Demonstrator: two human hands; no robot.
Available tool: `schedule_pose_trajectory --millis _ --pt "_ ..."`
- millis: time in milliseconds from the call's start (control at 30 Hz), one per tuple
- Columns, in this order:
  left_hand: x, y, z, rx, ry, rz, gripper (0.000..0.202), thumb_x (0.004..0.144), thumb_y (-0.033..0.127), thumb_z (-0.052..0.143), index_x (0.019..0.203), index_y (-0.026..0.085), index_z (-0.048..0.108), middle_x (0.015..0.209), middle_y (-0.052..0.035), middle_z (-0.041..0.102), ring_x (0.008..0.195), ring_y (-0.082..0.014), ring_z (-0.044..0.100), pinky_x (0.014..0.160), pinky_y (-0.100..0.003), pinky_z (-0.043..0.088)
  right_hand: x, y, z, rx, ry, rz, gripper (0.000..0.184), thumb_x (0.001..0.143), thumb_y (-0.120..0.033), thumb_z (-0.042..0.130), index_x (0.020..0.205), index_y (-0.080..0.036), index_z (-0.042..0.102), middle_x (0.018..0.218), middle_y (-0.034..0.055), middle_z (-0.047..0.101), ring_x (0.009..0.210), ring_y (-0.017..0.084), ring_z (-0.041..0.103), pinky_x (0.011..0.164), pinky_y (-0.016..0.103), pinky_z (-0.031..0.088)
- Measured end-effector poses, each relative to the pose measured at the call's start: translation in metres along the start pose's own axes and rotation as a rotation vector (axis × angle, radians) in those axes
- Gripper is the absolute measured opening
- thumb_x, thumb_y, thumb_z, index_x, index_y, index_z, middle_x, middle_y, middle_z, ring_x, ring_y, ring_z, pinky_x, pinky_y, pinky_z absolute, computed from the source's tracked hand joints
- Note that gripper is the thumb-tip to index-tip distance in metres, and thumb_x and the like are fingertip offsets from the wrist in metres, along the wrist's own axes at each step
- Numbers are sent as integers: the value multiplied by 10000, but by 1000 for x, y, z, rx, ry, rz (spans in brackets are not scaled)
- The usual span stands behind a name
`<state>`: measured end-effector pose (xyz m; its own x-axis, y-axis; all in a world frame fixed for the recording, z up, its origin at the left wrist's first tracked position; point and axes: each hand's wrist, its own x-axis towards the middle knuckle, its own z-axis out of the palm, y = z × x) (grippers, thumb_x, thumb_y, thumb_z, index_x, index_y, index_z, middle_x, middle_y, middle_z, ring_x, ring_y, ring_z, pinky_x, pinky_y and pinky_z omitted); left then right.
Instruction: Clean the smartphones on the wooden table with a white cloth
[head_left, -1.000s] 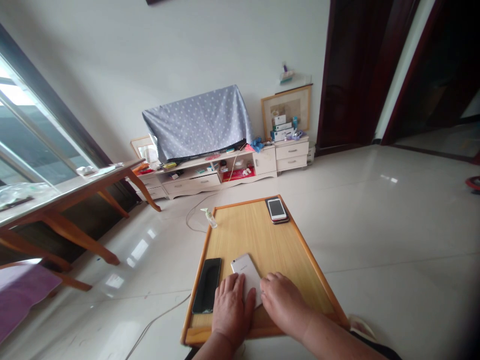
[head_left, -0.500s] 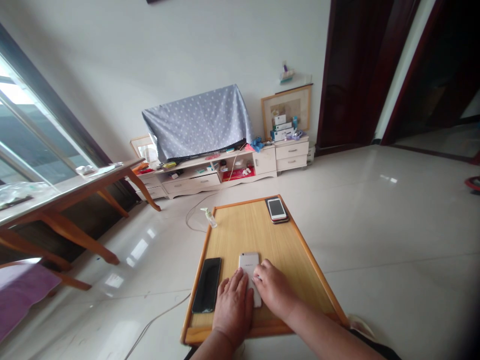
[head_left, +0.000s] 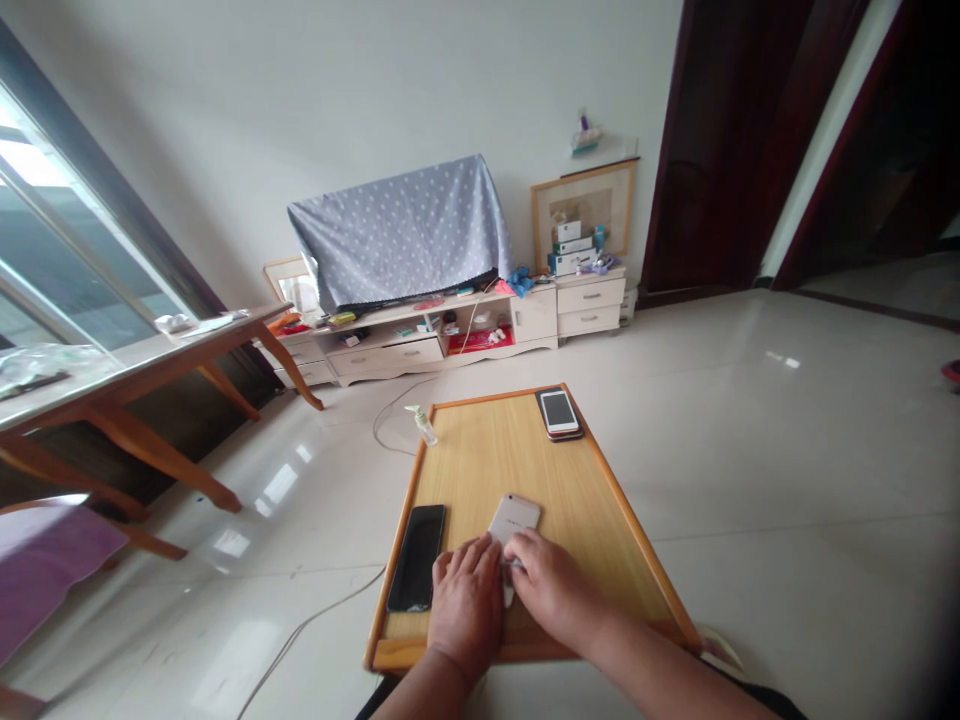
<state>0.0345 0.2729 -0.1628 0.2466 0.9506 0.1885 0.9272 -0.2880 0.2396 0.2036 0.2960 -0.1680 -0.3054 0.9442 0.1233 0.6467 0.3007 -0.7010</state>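
Observation:
A pale pink smartphone lies face down on a small wooden table, its top tilted to the right. My left hand rests flat over its lower left part, fingers stretched out. On the phone's right side my right hand is closed, its fingertips pinched over a small pale bit that I cannot make out. Both hands cover the phone's lower half. A black smartphone with its screen up lies left of my left hand.
A white phone lies on a dark one at the table's far right corner. A clear pump bottle stands by the far left edge. A raised rim borders the table. A cable runs along the floor to the left.
The pale pink phone has turned clockwise, its top end swinging right. My right hand stays curled over it, and my left hand still lies on it. The view has shifted slightly.

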Motion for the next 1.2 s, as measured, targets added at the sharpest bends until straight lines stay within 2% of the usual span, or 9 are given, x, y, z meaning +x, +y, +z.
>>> schedule_pose_trajectory --millis 100,167,333,467,667,833,933,1033,1200 --pt "0 1 -1 10 20 15 346 984 227 442 1248 294 655 1362 -46 650 1287 -245 535 1074 -486 370 19 12 -6 -166 124 78 144 954 -215 518 929 -210 660 1054 60 629 924 192 605 804 291 442" --pt "0 1 -2 16 23 17 347 976 225 455 1246 298 660 1363 -42 647 1291 -253 524 1079 -489 365 23 13 -9 -243 150 62 183 972 -228 501 917 -209 674 1045 73 636 990 218 587 837 309 438" --pt "-1 0 -3 5 9 -46 341 964 264 492 1253 343 655 1315 -37 649 1243 -254 528 1059 -463 364 -8 -9 10 -295 29 -92 263 982 -189 452 1021 -212 711 1051 79 690 1030 238 577 939 351 417" --pt "-1 -1 -2 -25 -23 -80 333 968 298 497 1258 354 650 1244 -38 669 1163 -237 560 1033 -443 363 -31 -22 21 -306 -39 -123 340 999 -285 467 1259 -217 676 1279 88 680 1182 276 555 1026 408 371" --pt "0 7 -10 -14 -15 -70 387 922 194 496 1249 324 658 1284 -27 665 1219 -231 544 1071 -446 340 -11 2 0 -388 -17 -30 442 1013 -283 382 1397 -227 593 1496 84 540 1449 366 343 1074 540 310" --pt "1 10 -12 1 -3 -68 382 926 191 477 1235 310 668 1297 -34 664 1222 -233 550 1073 -449 345 -9 11 2 -393 29 -28 476 1017 -333 399 1457 -214 537 1535 115 486 1477 336 329 1176 550 218" --pt "1 6 -8 -7 -17 -58 374 941 232 487 1263 322 654 1315 -32 659 1228 -239 548 1070 -453 350 -22 4 15 -379 -1 -122 505 1022 -328 401 1515 -234 462 1539 130 476 1467 314 362 1213 556 158" --pt "1 3 -5 -10 -26 -47 366 938 259 514 1273 318 652 1328 -41 655 1238 -249 542 1074 -460 350 -28 0 19 -362 -51 -204 496 1033 -311 372 1503 -196 479 1521 138 497 1458 293 382 1235 556 115" --pt "1 7 -7 18 0 -44 353 979 283 446 1260 302 660 1323 -60 656 1241 -247 547 1077 -476 350 -10 13 1 -382 -27 -89 519 1043 -361 340 1491 -145 490 1534 159 469 1459 299 382 1241 559 121"
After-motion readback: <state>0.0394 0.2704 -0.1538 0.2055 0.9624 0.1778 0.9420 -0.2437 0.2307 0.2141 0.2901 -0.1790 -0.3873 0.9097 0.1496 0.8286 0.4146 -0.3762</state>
